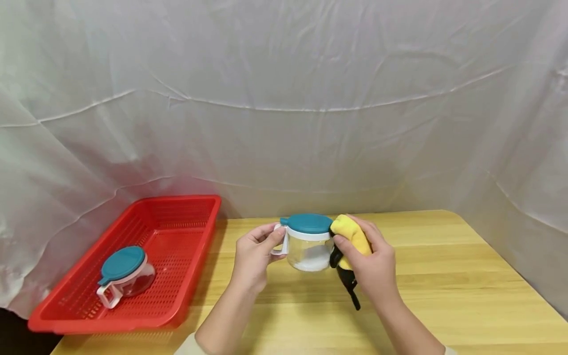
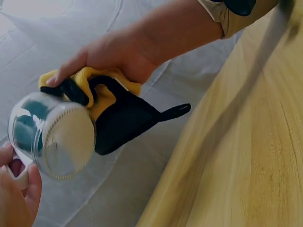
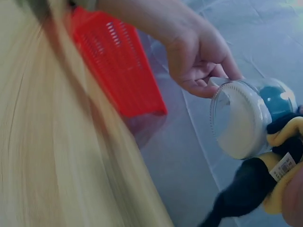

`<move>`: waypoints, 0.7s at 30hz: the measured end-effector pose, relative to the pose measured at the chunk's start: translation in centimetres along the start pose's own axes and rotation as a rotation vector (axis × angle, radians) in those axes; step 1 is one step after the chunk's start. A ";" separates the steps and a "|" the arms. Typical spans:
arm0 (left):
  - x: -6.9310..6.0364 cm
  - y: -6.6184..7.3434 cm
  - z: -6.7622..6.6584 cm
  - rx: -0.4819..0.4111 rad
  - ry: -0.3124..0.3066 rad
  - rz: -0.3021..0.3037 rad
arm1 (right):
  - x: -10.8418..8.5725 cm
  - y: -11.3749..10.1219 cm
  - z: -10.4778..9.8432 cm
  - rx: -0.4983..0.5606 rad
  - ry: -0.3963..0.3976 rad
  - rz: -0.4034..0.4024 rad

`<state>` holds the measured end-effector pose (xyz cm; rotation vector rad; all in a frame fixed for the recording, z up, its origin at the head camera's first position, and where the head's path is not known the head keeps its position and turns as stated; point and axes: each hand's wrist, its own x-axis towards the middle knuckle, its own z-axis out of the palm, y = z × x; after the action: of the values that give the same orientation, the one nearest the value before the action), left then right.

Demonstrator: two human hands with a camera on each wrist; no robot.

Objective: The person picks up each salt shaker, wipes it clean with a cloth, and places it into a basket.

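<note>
A clear seasoning jar [image 1: 310, 254] with a teal lid and white collar is held up above the table, with white powder in the bottom. My left hand [image 1: 255, 254] pinches its white handle [image 2: 20, 176]. On the other side, my right hand [image 1: 370, 256] grips a bunched yellow and black cloth [image 1: 350, 236] against the jar near the rim. The cloth's black part and loop [image 2: 175, 111] hang down. In the right wrist view a white label [image 3: 283, 166] shows on the cloth, and the jar's ridged base [image 3: 236, 120] faces the camera.
At the left stands a red plastic basket [image 1: 195, 261] with perforated walls. A second jar [image 1: 137, 281] with a teal lid [image 1: 122, 263] lies tilted inside it. The wooden table [image 1: 466, 276] reaches to a pale cloth backdrop [image 1: 310, 148] behind and at the sides.
</note>
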<state>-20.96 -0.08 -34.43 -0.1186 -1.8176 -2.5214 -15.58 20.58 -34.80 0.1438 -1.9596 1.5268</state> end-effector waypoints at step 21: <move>-0.1 -0.1 -0.4 -0.068 -0.284 -0.130 | 0.5 -0.4 -0.1 0.425 -0.022 0.362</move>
<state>-20.90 -0.47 -34.63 -0.3913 -1.8889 -2.7804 -15.74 20.67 -34.22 -0.0204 -1.7145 2.1749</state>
